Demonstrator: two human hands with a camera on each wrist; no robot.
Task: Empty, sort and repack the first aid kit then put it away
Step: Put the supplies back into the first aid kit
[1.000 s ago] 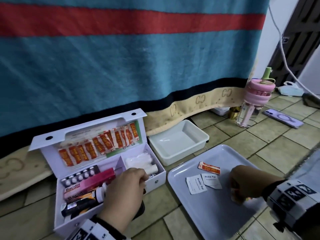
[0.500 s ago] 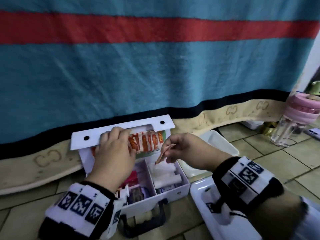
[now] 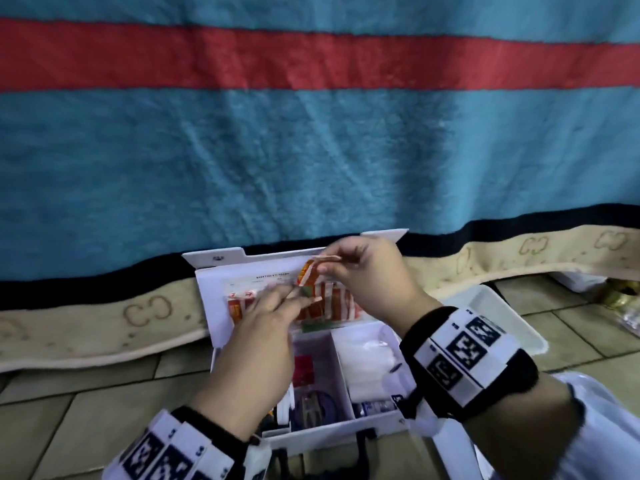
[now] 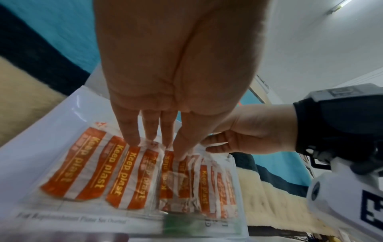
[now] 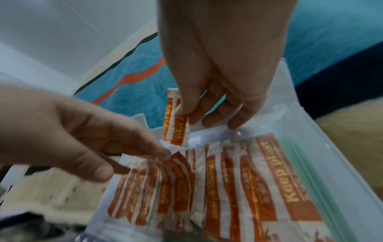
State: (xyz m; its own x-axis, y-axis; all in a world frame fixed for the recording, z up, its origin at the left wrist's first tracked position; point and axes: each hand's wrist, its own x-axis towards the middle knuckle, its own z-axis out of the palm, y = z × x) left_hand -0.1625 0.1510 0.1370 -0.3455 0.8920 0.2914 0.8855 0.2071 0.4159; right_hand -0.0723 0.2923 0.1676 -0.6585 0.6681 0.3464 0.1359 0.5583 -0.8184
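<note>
The right hand (image 5: 217, 91) pinches one plaster (image 5: 176, 126), drawing it from the lid sleeve (image 4: 62, 114) of the open kit (image 3: 377, 420); the left hand (image 4: 174, 73), fingers straight, seemingly pins the other plasters (image 4: 128, 176) down.

The head view looks forward and down from close above the open kit (image 3: 304, 341), toward the blanket (image 3: 311, 150) behind it. Each wrist view looks along its fingers, very near the lid's plasters (image 4: 128, 173) (image 5: 228, 188), which all three views share.
</note>
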